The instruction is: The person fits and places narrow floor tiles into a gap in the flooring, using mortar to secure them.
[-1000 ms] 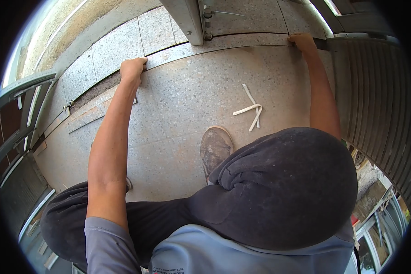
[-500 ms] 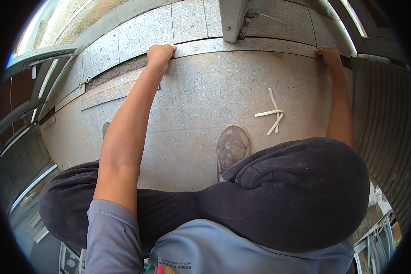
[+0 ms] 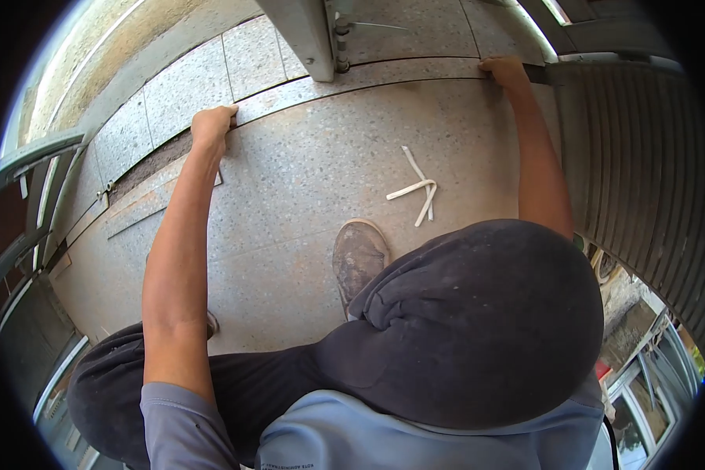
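Observation:
A long, narrow speckled tile strip (image 3: 290,95) lies along the joint between the floor and the row of tiles behind it. My left hand (image 3: 211,127) is closed at its left end, fingers curled over the edge. At the opposite end, my right hand (image 3: 506,72) grips the strip with bent fingers. Left of my left hand runs an open channel (image 3: 153,166) with rough, dark soil in it. Beside that channel another flat strip (image 3: 145,202) rests on the floor.
A grey metal post (image 3: 305,39) rises behind the tile strip. On the floor lies a bent white strip (image 3: 423,188), near my shoe (image 3: 360,254). A ribbed panel (image 3: 627,172) stands at the right, and a metal gate frame (image 3: 35,188) at the left.
My view has turned, so the floor, post and both hands appear farther left. Both hands remain at the ends of the tile strip, which shows no clear movement.

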Action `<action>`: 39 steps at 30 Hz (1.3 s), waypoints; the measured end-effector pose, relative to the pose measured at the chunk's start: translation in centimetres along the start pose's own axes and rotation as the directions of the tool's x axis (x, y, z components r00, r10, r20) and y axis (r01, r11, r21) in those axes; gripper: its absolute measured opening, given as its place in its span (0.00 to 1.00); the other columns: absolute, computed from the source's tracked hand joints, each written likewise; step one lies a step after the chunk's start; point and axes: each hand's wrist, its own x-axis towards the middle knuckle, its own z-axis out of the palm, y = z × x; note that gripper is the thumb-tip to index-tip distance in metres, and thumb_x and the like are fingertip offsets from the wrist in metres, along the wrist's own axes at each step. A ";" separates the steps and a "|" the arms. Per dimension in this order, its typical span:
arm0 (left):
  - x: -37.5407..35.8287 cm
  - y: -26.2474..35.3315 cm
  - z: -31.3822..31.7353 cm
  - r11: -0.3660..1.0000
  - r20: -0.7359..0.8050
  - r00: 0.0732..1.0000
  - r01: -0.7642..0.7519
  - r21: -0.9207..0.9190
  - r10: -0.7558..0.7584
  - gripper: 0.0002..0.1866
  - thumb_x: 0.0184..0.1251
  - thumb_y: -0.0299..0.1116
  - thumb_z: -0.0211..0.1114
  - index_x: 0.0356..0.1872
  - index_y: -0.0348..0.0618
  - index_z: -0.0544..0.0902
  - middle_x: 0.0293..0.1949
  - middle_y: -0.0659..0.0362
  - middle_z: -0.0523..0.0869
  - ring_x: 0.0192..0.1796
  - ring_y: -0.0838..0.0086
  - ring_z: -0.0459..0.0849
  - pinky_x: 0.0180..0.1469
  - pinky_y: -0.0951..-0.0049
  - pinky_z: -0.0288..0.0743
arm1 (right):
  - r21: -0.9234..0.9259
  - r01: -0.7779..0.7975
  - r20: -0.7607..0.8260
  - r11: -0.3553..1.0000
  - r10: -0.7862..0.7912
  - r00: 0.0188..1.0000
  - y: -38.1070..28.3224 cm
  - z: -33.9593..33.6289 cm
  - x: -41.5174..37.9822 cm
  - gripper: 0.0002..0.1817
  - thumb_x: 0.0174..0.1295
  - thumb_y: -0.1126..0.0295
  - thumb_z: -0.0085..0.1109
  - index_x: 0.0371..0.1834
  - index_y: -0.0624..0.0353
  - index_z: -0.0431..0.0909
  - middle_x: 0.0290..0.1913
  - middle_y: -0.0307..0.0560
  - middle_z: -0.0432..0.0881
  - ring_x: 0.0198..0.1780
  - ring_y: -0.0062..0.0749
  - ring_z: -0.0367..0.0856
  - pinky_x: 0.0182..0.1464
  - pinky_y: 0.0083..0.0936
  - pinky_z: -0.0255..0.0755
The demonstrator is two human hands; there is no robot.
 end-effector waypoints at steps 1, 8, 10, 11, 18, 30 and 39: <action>0.0 -0.1 -0.2 1.000 -0.011 1.000 -0.014 0.006 0.014 0.12 0.59 0.36 0.76 0.27 0.34 0.89 0.29 0.55 0.89 0.32 0.70 0.81 0.39 0.67 0.71 | 0.057 -0.044 -0.027 0.997 0.046 0.999 -0.3 0.4 -0.2 0.12 0.53 0.64 0.72 0.35 0.61 0.90 0.28 0.42 0.84 0.30 0.27 0.76 0.37 0.31 0.71; 1.1 -0.7 -0.3 0.998 0.033 0.998 -0.047 -0.049 0.049 0.11 0.60 0.33 0.75 0.26 0.35 0.87 0.28 0.57 0.87 0.31 0.71 0.80 0.38 0.67 0.70 | -0.139 0.151 -0.009 0.979 -0.154 0.988 2.1 0.8 1.2 0.13 0.53 0.67 0.72 0.40 0.61 0.92 0.32 0.40 0.87 0.33 0.28 0.77 0.39 0.30 0.71; 1.0 -0.6 -0.4 0.997 0.039 0.998 -0.051 -0.052 0.053 0.11 0.60 0.33 0.75 0.26 0.35 0.87 0.28 0.58 0.87 0.31 0.71 0.79 0.38 0.67 0.70 | -0.199 0.231 0.018 0.952 -0.232 0.972 2.5 1.0 1.6 0.13 0.53 0.68 0.72 0.41 0.61 0.92 0.35 0.42 0.88 0.35 0.29 0.78 0.41 0.31 0.72; 0.8 -0.5 -0.4 0.998 0.032 0.998 -0.046 -0.045 0.048 0.11 0.60 0.33 0.75 0.26 0.36 0.87 0.28 0.58 0.87 0.31 0.71 0.79 0.38 0.67 0.70 | -0.164 0.181 0.000 0.970 -0.183 0.983 2.4 1.1 1.6 0.14 0.54 0.68 0.71 0.41 0.62 0.92 0.36 0.43 0.89 0.36 0.30 0.79 0.43 0.31 0.73; 1.0 -0.7 0.0 0.999 -0.005 0.999 -0.044 -0.010 0.044 0.12 0.60 0.34 0.77 0.26 0.35 0.87 0.29 0.56 0.87 0.32 0.70 0.80 0.39 0.67 0.70 | 0.069 -0.080 -0.098 0.994 0.087 0.991 0.0 1.2 -0.2 0.18 0.54 0.65 0.73 0.41 0.69 0.88 0.39 0.55 0.90 0.44 0.41 0.88 0.45 0.38 0.79; 0.7 0.6 -0.5 1.000 0.049 0.999 0.016 0.024 -0.017 0.12 0.58 0.34 0.76 0.29 0.33 0.88 0.31 0.54 0.88 0.33 0.68 0.81 0.40 0.66 0.71 | 0.073 -0.109 -0.100 0.991 0.116 0.988 -0.8 0.9 -0.6 0.17 0.53 0.65 0.71 0.40 0.69 0.88 0.39 0.52 0.89 0.42 0.39 0.85 0.48 0.36 0.76; 3.4 1.7 -1.2 0.980 0.242 0.961 0.092 0.175 -0.134 0.08 0.63 0.33 0.71 0.30 0.40 0.85 0.25 0.60 0.83 0.26 0.74 0.75 0.31 0.66 0.67 | -0.096 -0.153 -0.047 0.984 0.149 0.988 -0.1 0.4 1.1 0.17 0.52 0.62 0.72 0.36 0.67 0.87 0.34 0.46 0.85 0.37 0.33 0.80 0.42 0.36 0.74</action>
